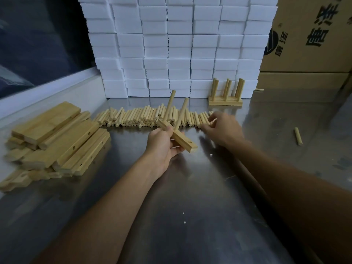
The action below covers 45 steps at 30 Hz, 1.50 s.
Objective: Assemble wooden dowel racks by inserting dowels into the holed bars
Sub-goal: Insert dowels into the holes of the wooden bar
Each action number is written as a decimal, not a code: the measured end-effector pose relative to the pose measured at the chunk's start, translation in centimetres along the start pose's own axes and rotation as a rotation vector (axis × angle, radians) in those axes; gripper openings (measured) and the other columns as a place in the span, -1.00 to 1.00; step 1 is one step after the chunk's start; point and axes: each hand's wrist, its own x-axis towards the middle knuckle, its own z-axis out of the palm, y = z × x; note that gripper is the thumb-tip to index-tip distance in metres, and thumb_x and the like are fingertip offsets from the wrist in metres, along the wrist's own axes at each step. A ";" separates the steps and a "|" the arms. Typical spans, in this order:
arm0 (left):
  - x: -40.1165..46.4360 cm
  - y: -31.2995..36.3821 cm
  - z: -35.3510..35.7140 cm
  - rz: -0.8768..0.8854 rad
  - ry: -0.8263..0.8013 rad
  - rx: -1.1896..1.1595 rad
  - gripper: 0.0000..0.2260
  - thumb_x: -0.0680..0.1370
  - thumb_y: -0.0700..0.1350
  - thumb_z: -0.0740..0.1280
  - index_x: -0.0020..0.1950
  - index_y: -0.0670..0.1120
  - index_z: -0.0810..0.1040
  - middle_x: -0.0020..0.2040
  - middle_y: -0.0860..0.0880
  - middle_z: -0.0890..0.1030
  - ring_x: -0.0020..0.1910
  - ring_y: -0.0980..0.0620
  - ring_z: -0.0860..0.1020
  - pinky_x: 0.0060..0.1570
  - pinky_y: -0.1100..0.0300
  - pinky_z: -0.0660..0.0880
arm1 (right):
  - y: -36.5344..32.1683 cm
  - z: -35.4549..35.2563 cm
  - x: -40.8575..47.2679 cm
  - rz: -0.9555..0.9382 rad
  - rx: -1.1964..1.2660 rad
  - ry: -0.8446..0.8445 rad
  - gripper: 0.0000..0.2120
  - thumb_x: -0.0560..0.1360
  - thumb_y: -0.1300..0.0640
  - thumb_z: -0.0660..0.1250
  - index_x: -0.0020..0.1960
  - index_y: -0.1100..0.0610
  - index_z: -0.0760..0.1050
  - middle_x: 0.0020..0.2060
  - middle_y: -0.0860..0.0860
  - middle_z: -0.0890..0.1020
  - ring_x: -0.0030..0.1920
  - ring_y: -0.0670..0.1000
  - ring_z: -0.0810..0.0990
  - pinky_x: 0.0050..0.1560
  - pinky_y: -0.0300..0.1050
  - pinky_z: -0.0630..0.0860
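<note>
Mid-assembly: left hand (162, 145) grips holed bar (179, 137) with 2 dowels in, 1 hole free. Right hand (222, 128) pinches a dowel in far dowel row (152, 117). Next, likely: seat it in the free hole.

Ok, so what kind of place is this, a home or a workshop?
Most likely a small workshop or packing room: a steel table holds a heap of dowels and piled bars, with stacked white boxes and cartons behind.
</note>
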 end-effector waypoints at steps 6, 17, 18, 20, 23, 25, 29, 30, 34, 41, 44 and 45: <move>-0.1 0.1 0.1 0.006 -0.009 -0.005 -0.81 0.71 -0.18 0.11 0.01 -0.18 0.48 -0.08 -0.22 0.59 -0.15 -0.09 0.61 -0.04 -0.10 0.59 | -0.8 0.7 1.0 0.060 -0.038 -0.044 -0.92 0.50 0.19 0.41 -0.07 0.20 0.64 -0.20 0.09 0.68 -0.22 0.07 0.66 -0.10 0.05 0.66; -0.3 0.4 0.0 -0.034 0.032 -0.116 -0.78 0.70 -0.10 0.15 0.00 -0.16 0.52 -0.25 -0.10 0.52 -0.32 0.01 0.50 -0.36 0.15 0.50 | -0.8 -2.8 -3.0 0.168 0.598 0.068 -0.70 0.62 0.07 0.25 -0.18 0.23 0.55 -0.43 0.01 0.46 -0.42 -0.06 0.37 -0.38 -0.17 0.34; -0.3 0.4 0.0 -0.040 0.031 -0.137 -0.78 0.70 -0.09 0.14 0.02 -0.17 0.52 -0.27 -0.09 0.49 -0.37 0.01 0.46 -0.41 0.18 0.46 | -0.9 -3.3 -3.6 0.202 0.711 0.022 -0.70 0.63 0.05 0.25 -0.13 0.25 0.57 -0.41 0.03 0.49 -0.41 -0.05 0.41 -0.35 -0.15 0.38; -0.4 0.5 0.1 -0.053 0.018 -0.183 -0.77 0.70 -0.09 0.12 0.02 -0.19 0.49 -0.29 -0.08 0.44 -0.46 0.02 0.42 -0.52 0.22 0.40 | -1.4 -4.1 -4.7 0.275 0.935 -0.099 -0.77 0.63 0.11 0.27 -0.05 0.26 0.59 -0.32 0.07 0.62 -0.38 -0.07 0.53 -0.28 -0.16 0.47; -0.5 0.8 0.1 -0.084 0.020 -0.239 -0.77 0.71 -0.10 0.11 0.00 -0.21 0.44 -0.28 -0.10 0.43 -0.52 0.04 0.39 -0.59 0.27 0.35 | -2.5 -5.0 -5.7 0.319 1.140 -0.247 -0.89 0.56 0.31 0.31 -0.08 0.29 0.59 -0.26 0.14 0.66 -0.34 -0.07 0.59 -0.22 -0.19 0.49; -0.6 1.0 0.0 -0.102 0.033 -0.280 -0.77 0.71 -0.10 0.10 0.04 -0.22 0.43 -0.26 -0.11 0.45 -0.52 0.03 0.40 -0.59 0.27 0.36 | -3.1 -5.2 -6.0 0.275 1.161 -0.337 -0.89 0.54 0.38 0.29 0.02 0.29 0.57 -0.29 0.12 0.59 -0.34 -0.06 0.56 -0.20 -0.18 0.50; -0.4 1.0 -0.3 -0.123 0.039 -0.316 -0.75 0.72 -0.09 0.05 0.03 -0.23 0.40 -0.27 -0.11 0.44 -0.54 0.05 0.38 -0.59 0.28 0.33 | -4.4 -4.6 -7.2 0.074 0.886 -0.519 -0.75 0.61 0.37 0.17 0.17 0.20 0.54 -0.24 0.04 0.56 -0.38 -0.09 0.53 -0.25 -0.19 0.49; -0.3 0.9 -0.3 -0.128 0.036 -0.319 -0.74 0.72 -0.07 0.04 0.02 -0.22 0.40 -0.30 -0.10 0.43 -0.55 0.06 0.37 -0.60 0.29 0.31 | -4.6 -4.4 -7.5 0.007 0.781 -0.507 -0.74 0.61 0.35 0.14 0.13 0.17 0.56 -0.25 0.02 0.56 -0.40 -0.12 0.51 -0.30 -0.23 0.46; 0.2 1.0 -0.7 -0.122 0.038 -0.297 -0.68 0.69 0.08 0.13 0.07 -0.18 0.46 -0.32 -0.05 0.42 -0.50 0.08 0.35 -0.57 0.28 0.29 | -5.1 -3.7 -7.9 -0.278 0.401 -0.340 -0.84 0.61 0.10 0.24 -0.01 0.06 0.60 -0.27 -0.08 0.56 -0.39 -0.19 0.43 -0.32 -0.30 0.37; -0.1 0.7 -0.5 -0.132 -0.037 -0.277 -0.74 0.68 0.05 0.19 0.12 -0.14 0.46 -0.35 -0.01 0.39 -0.47 0.09 0.29 -0.59 0.29 0.25 | -5.8 -3.8 -8.0 -0.629 0.049 -0.220 -0.80 0.61 0.04 0.29 0.04 0.08 0.67 -0.14 -0.04 0.68 -0.16 -0.08 0.56 -0.10 -0.17 0.49; -0.2 0.7 -0.5 -0.119 -0.057 -0.267 -0.76 0.69 -0.01 0.16 0.17 -0.16 0.47 -0.39 -0.01 0.40 -0.49 0.09 0.28 -0.57 0.29 0.21 | -6.7 -4.3 -7.6 -0.717 -0.155 -0.187 -0.87 0.60 0.10 0.29 0.00 0.06 0.62 -0.16 -0.05 0.65 -0.13 0.02 0.59 -0.08 0.00 0.54; -0.3 0.6 -0.5 -0.111 -0.069 -0.264 -0.76 0.69 -0.03 0.15 0.14 -0.17 0.49 -0.42 -0.01 0.42 -0.52 0.09 0.31 -0.58 0.30 0.22 | -7.0 -4.4 -7.5 -0.768 -0.218 -0.163 -0.89 0.59 0.13 0.29 -0.02 0.07 0.59 -0.19 -0.07 0.61 -0.15 0.03 0.57 -0.10 -0.02 0.53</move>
